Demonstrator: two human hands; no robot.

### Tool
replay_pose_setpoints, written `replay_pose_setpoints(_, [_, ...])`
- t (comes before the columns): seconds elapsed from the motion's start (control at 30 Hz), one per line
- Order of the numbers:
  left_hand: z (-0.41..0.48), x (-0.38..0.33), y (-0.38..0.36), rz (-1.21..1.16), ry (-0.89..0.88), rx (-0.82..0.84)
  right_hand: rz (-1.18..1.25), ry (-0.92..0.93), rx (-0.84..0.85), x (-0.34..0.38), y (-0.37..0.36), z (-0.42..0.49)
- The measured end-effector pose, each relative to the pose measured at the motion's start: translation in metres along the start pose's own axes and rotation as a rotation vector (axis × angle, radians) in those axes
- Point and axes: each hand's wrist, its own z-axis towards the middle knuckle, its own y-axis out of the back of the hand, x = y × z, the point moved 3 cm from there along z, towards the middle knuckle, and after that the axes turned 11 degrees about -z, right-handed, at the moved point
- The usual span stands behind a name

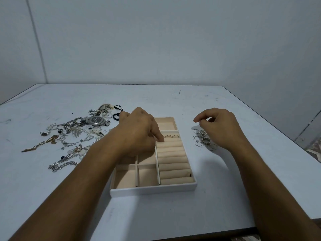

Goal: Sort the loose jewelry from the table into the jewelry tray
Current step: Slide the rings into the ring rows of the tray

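Head cam: left hand pokes an index finger into the white, beige-lined jewelry tray's ring rolls, beside two seated gold rings. Can't tell if it holds one. Right hand hovers loosely curled, looks empty, over the loose silver rings just right of the tray, probably queuing the next.
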Motion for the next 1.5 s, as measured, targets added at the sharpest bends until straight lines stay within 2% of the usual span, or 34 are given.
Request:
replay_pose_setpoints(0.23, [0.000, 0.001, -0.001, 0.005, 0.000, 0.017, 0.016, -0.049, -0.014, -0.011, 0.003, 0.003])
replay_pose_setpoints(0.37, [0.005, -0.013, -0.001, -0.047, -0.030, -0.069, 0.045, -0.150, -0.075, -0.026, 0.009, 0.007])
replay_pose_setpoints(0.47, [0.020, -0.037, -0.009, -0.034, -0.085, -0.102, 0.041, -0.191, -0.046, -0.033, 0.006, 0.007])
replay_pose_setpoints(0.63, [0.056, -0.060, -0.045, 0.139, -0.090, -0.008, -0.022, -0.264, 0.000, -0.039, 0.002, 0.006])
replay_pose_setpoints(0.77, [0.077, -0.064, -0.064, 0.163, -0.057, 0.023, -0.070, -0.316, 0.060, -0.044, 0.005, 0.006])
replay_pose_setpoints(0.9, [0.086, -0.062, -0.069, 0.157, -0.038, 0.066, -0.123, -0.286, 0.163, -0.044, 0.002, 0.005])
replay_pose_setpoints(1.23, [0.090, -0.059, -0.068, 0.094, -0.002, 0.151, -0.179, -0.198, 0.232, -0.049, -0.001, 0.009])
replay_pose_setpoints(1.5, [0.088, -0.056, -0.066, 0.069, 0.011, 0.160, -0.071, -0.203, 0.327, -0.046, 0.012, 0.007])
